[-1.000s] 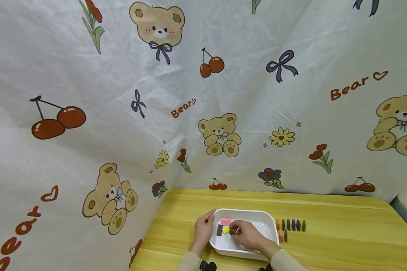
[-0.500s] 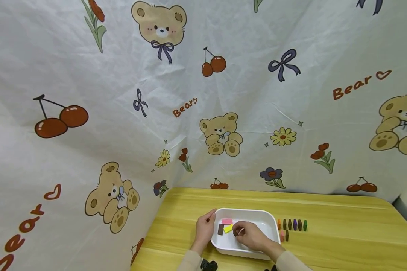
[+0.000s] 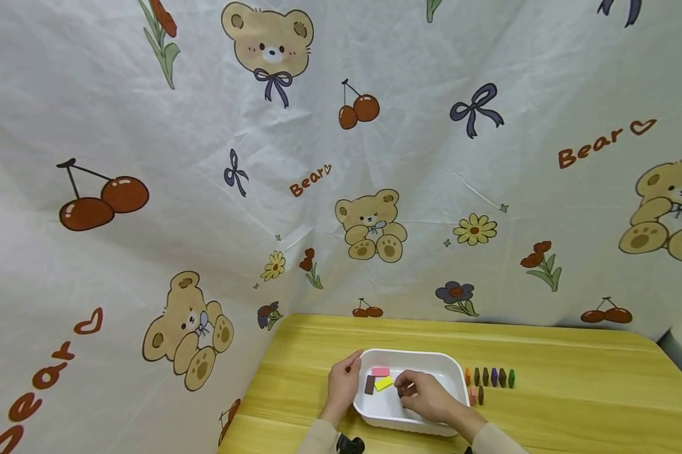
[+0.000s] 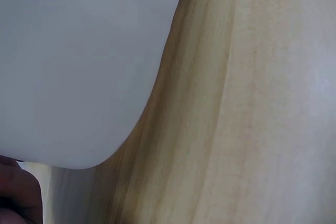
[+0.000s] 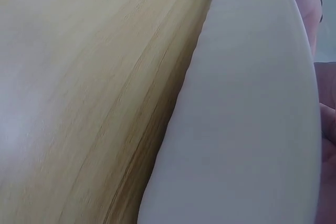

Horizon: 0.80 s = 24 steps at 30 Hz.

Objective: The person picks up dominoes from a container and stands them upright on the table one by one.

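A shallow white plastic tray stands on the table, its outer wall filling much of both wrist views. At its left rim, my left hand grips the edge with curled fingers. Over the inside of the tray, my right hand pinches a small dark brown block, mostly covered by the fingers. Left of that hand, a pink block, a yellow block and a brown block lie flat on the tray floor. The right wrist view shows only part of the right fingers behind the wall.
Right of the tray, several coloured blocks stand on edge in a row on the wooden table. A pink block and a brown block stand in front. A bear-print cloth hangs behind and to the left.
My right hand has shifted a little to the right with the dark brown block, uncovering more of the yellow block. The left hand stays at the tray's rim. The view has shifted slightly.
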{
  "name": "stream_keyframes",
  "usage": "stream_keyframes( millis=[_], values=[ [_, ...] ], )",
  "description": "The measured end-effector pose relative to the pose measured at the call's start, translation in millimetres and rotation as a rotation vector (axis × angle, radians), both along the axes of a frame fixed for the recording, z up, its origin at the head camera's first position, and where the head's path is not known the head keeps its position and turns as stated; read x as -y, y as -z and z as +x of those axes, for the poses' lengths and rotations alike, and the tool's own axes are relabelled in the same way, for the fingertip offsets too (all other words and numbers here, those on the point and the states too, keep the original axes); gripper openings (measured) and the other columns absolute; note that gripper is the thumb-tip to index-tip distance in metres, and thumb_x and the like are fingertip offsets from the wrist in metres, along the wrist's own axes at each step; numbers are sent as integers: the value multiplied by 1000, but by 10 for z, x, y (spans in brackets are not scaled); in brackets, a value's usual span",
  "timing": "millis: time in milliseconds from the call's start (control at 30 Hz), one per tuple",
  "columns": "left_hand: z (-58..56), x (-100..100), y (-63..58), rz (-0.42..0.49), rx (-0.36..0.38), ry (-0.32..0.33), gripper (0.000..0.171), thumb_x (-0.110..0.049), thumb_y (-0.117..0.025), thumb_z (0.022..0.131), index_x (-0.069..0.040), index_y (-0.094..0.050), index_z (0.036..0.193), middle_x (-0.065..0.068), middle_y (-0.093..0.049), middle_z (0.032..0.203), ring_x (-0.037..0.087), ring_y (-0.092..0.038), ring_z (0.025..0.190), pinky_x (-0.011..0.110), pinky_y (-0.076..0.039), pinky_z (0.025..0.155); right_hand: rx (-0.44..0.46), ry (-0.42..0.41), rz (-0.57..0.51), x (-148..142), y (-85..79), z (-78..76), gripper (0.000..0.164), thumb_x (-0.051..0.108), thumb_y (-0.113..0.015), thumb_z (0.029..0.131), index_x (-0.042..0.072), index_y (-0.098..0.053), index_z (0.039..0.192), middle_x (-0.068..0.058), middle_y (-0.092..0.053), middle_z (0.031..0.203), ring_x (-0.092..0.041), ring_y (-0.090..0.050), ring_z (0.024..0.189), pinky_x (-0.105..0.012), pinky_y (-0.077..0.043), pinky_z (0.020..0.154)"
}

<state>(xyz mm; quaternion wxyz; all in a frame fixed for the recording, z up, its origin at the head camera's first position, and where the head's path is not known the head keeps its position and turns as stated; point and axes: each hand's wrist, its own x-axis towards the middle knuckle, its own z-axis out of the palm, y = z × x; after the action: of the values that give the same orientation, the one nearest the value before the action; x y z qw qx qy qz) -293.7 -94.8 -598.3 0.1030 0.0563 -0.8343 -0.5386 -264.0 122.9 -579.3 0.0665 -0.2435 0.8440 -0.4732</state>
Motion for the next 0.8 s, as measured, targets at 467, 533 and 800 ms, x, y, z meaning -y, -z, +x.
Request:
stream_keyframes(
  millis=[467, 533, 800],
  values=[
    [-60, 54, 78, 8, 4, 23, 27, -23, -61, 104, -17, -76, 125, 8, -73, 130, 24, -67, 116, 45, -58, 98, 7, -44, -20, -140, -124, 102, 20, -3, -72, 85, 2, -65, 104, -12, -70, 97, -19, -70, 87, -23, -58, 75],
    [-89, 67, 128, 7, 9, 23, 26, -23, -61, 104, -18, -76, 125, 7, -73, 129, 22, -67, 116, 45, -58, 98, 1, -44, -3, -161, -126, 106, 20, -2, -72, 85, 4, -65, 103, -10, -70, 96, -18, -70, 88, -25, -59, 77],
    [-123, 64, 171, 19, 26, 17, 27, -26, -61, 104, -21, -76, 126, 5, -72, 132, 23, -66, 120, 45, -57, 101, 1, -53, -3, -274, -180, 124, 20, -3, -72, 85, 5, -65, 102, -7, -70, 95, -24, -72, 88, -25, -60, 76]
  ],
)
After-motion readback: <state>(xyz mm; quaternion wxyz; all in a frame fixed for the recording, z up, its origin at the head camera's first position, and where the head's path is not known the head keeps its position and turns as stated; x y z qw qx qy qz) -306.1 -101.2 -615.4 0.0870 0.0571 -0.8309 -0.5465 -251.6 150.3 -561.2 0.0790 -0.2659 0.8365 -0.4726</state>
